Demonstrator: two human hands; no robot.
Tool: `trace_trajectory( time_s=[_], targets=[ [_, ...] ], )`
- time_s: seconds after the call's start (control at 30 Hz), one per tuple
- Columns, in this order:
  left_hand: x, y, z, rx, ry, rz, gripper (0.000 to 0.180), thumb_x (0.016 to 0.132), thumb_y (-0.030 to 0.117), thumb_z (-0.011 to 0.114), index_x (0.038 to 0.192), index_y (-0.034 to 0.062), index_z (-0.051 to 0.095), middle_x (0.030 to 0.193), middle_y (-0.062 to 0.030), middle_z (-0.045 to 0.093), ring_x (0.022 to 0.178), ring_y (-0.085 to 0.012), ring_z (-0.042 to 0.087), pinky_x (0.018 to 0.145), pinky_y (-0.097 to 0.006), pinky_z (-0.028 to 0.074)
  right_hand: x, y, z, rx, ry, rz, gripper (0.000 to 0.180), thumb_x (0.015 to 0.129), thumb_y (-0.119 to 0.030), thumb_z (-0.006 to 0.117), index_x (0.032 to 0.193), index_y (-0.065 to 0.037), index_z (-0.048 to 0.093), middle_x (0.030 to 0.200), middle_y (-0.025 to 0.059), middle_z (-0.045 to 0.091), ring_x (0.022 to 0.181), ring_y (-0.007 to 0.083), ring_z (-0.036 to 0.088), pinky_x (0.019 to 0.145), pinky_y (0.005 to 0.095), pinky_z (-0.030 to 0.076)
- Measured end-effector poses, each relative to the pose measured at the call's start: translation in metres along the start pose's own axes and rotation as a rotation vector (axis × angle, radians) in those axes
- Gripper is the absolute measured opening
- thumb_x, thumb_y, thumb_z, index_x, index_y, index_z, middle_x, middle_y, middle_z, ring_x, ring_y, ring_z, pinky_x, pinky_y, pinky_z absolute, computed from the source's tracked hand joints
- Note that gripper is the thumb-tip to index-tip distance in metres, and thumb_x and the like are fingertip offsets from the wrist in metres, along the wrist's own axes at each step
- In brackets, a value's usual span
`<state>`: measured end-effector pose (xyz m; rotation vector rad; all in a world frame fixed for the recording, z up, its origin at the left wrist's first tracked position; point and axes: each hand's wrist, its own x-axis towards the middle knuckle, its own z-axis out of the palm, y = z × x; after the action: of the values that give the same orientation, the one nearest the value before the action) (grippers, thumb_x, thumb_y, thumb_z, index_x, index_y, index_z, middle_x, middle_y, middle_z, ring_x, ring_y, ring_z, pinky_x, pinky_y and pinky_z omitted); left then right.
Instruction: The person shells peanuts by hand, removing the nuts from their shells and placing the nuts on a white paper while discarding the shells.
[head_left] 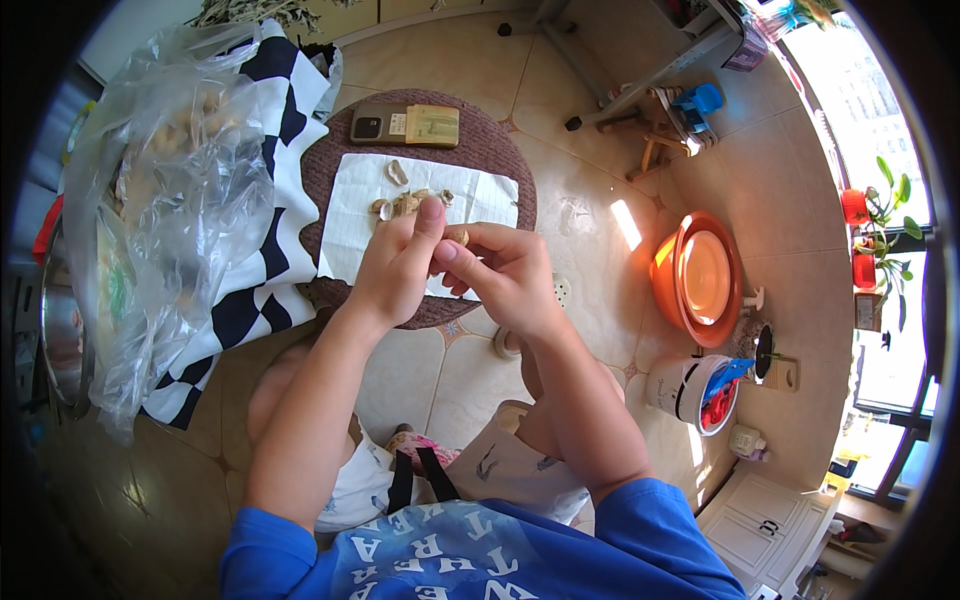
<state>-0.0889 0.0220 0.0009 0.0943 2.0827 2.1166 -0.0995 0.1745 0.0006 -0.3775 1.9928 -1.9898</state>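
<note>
Both my hands meet above a white paper sheet point(345, 215) spread on a round brown-covered stool or small table point(520, 190). My right hand point(505, 268) pinches a small tan peanut point(461, 238) between thumb and fingers. My left hand point(392, 268) is closed beside it, thumb pointing up; what its fingers hold, if anything, is hidden. Just beyond my hands, a small pile of peanut shells point(408, 203) lies on the paper, with an opened half shell point(397, 173) farther back.
A phone point(378, 124) lies at the table's far edge. To the left, a clear plastic bag point(190, 220) with tan contents rests on a black-and-white checked cloth point(262, 255). Orange basins point(735, 270) and a white bucket point(672, 385) stand on the right; a small wooden stool point(655, 150) is farther back.
</note>
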Motion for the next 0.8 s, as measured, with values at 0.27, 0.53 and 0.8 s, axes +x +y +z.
trace_trajectory(
  time_s=[0.27,0.53,0.8],
  targets=[
    [0.0,-0.005,-0.004,0.281,-0.195,0.189,0.062,0.094,0.058,0.049,0.067,0.0027,0.054,0.06,-0.001,0.05,0.058,-0.0104,0.045,0.053,-0.027,0.036,-0.004,-0.002,-0.011,-0.142,-0.008,-0.121,0.015,0.084,-0.014,0.071,0.084,0.002,0.07,0.062,0.0054,0.059,0.058,0.0085,0.05,0.053,0.0273,0.04],
    [0.0,0.005,0.005,-0.401,-0.148,0.103,0.046,0.095,0.046,0.057,0.075,0.0042,0.059,0.069,0.0001,0.057,0.062,-0.0084,0.052,0.057,-0.023,0.042,-0.005,-0.016,-0.005,0.168,0.068,-0.163,0.029,0.096,-0.02,0.06,0.086,0.005,0.07,0.067,0.0046,0.061,0.064,0.0109,0.055,0.058,0.0263,0.045],
    [0.002,0.002,0.013,-0.506,-0.036,-0.046,0.025,0.088,0.019,0.071,0.103,-0.0004,0.069,0.082,-0.0055,0.068,0.063,-0.0075,0.056,0.057,-0.021,0.046,0.001,-0.004,-0.017,0.205,0.018,-0.119,0.036,0.101,-0.027,0.053,0.099,0.005,0.068,0.08,0.003,0.061,0.069,0.0094,0.053,0.062,0.0243,0.045]
  ],
)
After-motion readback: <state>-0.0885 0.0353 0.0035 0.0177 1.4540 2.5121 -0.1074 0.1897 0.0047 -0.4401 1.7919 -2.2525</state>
